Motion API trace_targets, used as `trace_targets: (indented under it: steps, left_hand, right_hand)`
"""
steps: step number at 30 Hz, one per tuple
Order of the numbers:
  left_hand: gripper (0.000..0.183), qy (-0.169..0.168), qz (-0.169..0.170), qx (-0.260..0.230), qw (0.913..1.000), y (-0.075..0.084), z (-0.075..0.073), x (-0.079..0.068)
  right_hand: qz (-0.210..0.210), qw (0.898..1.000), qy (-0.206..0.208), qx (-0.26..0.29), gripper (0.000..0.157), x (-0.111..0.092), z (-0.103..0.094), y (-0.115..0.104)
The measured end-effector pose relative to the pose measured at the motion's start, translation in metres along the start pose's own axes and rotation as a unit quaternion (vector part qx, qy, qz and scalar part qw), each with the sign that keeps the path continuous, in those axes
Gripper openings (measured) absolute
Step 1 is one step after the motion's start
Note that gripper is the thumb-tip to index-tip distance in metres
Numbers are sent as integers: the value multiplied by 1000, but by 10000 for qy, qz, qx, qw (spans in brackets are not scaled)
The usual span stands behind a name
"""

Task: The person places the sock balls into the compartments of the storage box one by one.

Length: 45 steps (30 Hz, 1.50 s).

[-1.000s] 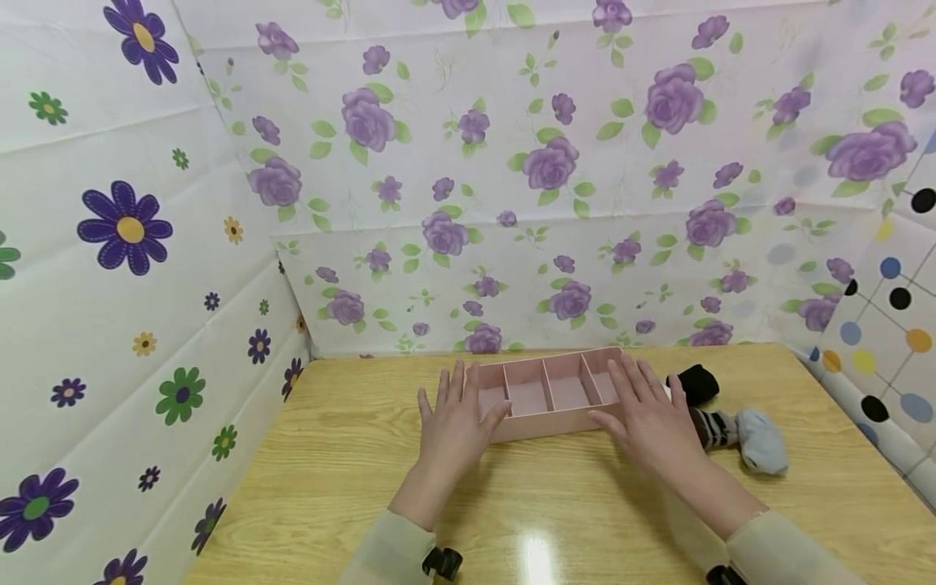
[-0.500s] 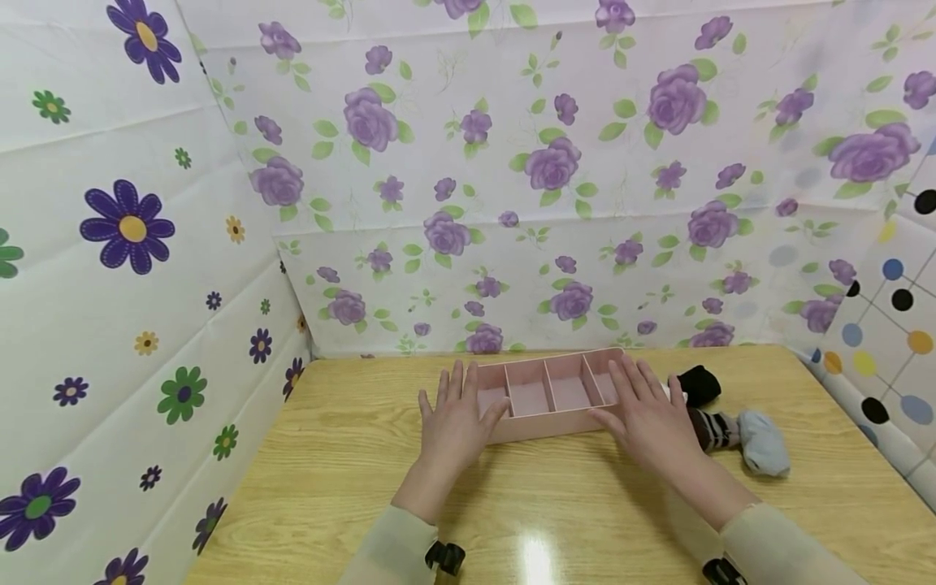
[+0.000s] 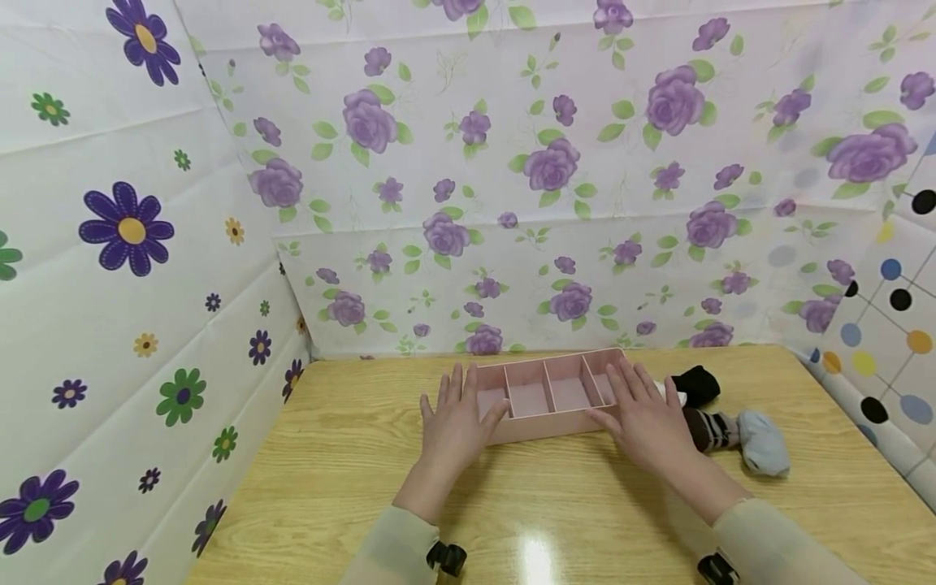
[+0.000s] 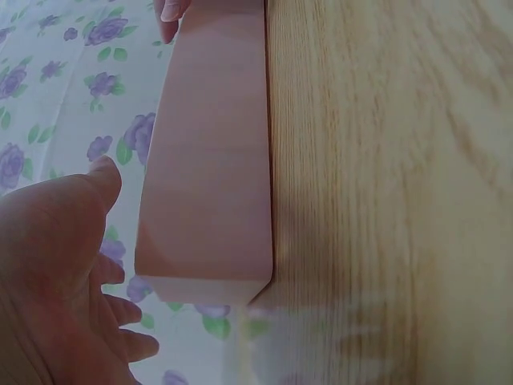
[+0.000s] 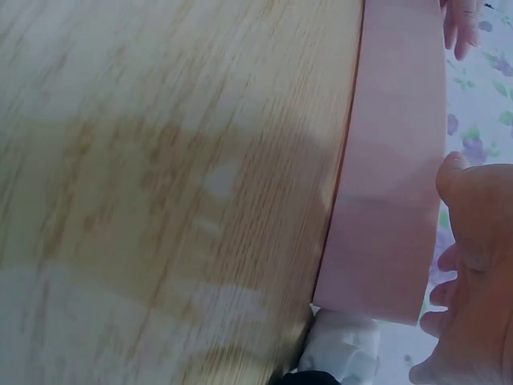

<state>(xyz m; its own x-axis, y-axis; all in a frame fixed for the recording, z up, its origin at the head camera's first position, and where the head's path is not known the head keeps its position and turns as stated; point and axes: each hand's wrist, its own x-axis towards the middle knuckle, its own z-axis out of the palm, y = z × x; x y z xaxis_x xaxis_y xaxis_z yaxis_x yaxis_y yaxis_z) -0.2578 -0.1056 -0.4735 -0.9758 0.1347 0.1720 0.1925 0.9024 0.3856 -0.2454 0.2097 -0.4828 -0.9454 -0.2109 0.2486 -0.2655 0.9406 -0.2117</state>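
A pink box (image 3: 548, 424) with upright dividers and several open compartments stands on the table, its compartments bare where they show. My left hand (image 3: 453, 426) is over its left end, fingers spread and straight, thumb at the front rim. Over the right end is my right hand (image 3: 653, 422), likewise with extended fingers and its thumb near the front rim. Both wrist views show the box's smooth front wall (image 4: 208, 160) beside the hands. Neither hand grips anything. The hands cover parts of the two end compartments.
Right of the box lie rolled socks: a black one (image 3: 698, 385), a dark striped one (image 3: 715, 430), a pale grey-blue one (image 3: 763, 443) and a white one (image 5: 345, 345), partly hidden. Flowered sheets (image 3: 475, 179) hang behind and left of the wooden table (image 3: 351, 455).
My right hand and sleeve have shifted very slightly left. The left hand, box and socks look the same.
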Motion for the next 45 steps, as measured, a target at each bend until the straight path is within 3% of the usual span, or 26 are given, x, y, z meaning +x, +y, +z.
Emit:
trace_targets:
  steps: [27,45]
  left_hand:
    - [94,-106,-131,-307,9994,-4,8,1]
    - [99,-196,-282,-591,9977,-14,13,0]
  right_hand:
    - [-58,9997,-94,-227,87,-3,9,2]
    - [-196,9997,-156,-73,84,-13,2,-11]
